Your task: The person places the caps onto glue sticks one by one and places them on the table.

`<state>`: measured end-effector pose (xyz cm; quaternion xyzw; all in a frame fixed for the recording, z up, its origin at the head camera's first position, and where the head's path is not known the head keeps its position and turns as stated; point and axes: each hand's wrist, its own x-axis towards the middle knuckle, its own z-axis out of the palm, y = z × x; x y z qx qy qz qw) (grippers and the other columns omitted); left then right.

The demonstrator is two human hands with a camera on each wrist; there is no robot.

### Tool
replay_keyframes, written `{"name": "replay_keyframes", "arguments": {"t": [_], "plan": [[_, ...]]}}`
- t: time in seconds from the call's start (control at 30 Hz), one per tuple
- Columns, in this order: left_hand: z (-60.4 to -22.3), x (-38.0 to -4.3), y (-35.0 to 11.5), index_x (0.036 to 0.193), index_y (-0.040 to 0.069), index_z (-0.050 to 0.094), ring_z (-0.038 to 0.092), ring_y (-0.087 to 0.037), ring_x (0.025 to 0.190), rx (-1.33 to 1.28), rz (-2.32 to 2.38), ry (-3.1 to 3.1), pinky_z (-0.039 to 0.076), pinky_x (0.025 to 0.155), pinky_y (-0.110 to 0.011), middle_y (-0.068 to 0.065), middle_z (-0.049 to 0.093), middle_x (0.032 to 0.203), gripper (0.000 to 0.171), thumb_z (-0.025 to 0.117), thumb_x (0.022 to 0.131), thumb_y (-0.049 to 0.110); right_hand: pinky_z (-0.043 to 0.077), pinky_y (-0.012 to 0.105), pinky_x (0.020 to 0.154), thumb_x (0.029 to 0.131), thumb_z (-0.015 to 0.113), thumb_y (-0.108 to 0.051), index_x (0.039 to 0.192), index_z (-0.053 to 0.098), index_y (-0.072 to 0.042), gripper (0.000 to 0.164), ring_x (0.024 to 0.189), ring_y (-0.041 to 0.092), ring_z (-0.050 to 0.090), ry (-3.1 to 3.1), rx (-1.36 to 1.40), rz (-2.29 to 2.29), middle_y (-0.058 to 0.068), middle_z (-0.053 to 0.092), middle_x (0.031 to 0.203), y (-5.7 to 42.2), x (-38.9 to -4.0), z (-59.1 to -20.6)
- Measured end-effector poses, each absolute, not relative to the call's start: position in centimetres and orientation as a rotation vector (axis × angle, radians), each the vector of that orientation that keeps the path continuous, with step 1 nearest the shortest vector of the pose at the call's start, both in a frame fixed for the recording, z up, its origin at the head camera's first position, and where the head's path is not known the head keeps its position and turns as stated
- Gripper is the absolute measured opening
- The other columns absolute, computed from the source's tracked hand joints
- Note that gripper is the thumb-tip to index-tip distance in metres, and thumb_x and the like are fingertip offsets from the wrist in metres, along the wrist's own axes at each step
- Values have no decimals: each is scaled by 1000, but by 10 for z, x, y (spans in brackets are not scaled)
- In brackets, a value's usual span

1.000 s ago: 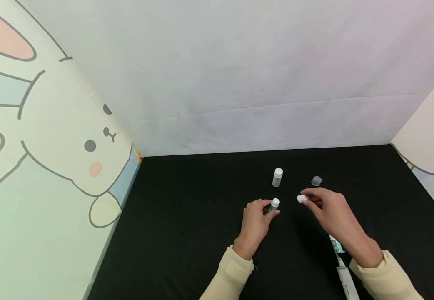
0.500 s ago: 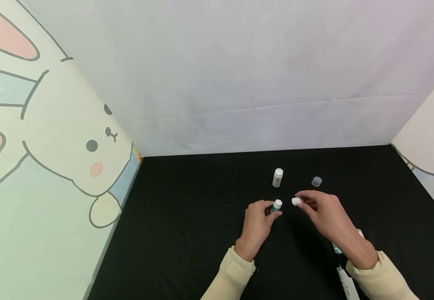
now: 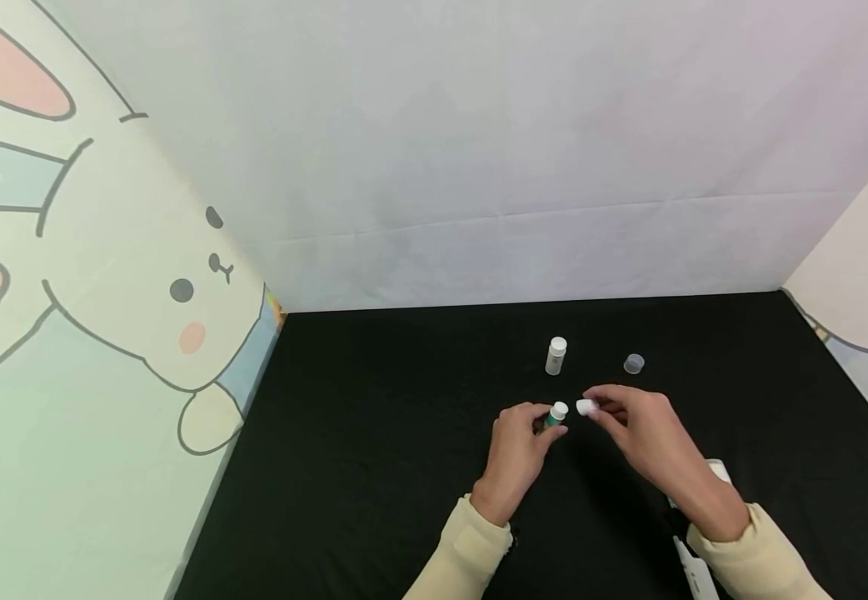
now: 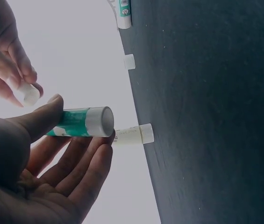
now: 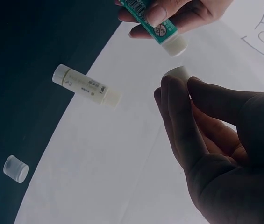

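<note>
My left hand (image 3: 512,450) holds a green and white glue stick (image 4: 78,122) between thumb and fingers, above the black table. Its uncapped white end (image 5: 174,45) points toward my right hand (image 3: 651,429). The right thumb and fingertips pinch a small white cap (image 3: 586,407), a short gap away from the glue stick. A pale glue stick (image 3: 556,356) stands upright behind the left hand. To its right, a translucent cap (image 3: 634,363) rests on the table.
Under my right forearm lies a partly hidden white object (image 3: 719,469). A white tapered tube (image 3: 696,575) lies near the front, partly covered by the sleeve. The black tabletop (image 3: 374,433) meets a pale fabric wall (image 3: 479,167) at the back.
My right hand has moved left with the white cap, narrowing the gap to the green glue stick. The left hand has shifted slightly right with its glue stick.
</note>
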<state>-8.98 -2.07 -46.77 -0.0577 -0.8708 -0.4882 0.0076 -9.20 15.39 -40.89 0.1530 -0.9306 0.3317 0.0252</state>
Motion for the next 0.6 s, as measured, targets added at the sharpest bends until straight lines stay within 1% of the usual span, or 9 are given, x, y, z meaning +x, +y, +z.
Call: {"name": "replay_keyframes", "arguments": {"t": [0.4,0.6], "plan": [[-470,-91,-17,94,23,72,51,0,63,-211,-1519,-2723,43,54,-19,16,58,78,16,73,78,25,53,32,65,85,67,-10,104,66,-7,19,79,16,66,-2865,486,1061,7,67,95,152,-94,-414],[-472,-91,-15,96,23,71,52,1,64,-210,-1527,-2729,44,55,-18,16,58,79,17,72,79,25,53,32,66,85,67,-9,103,66,-9,18,79,16,66,-2860,500,1075,6,67,95,152,-95,-418]]}}
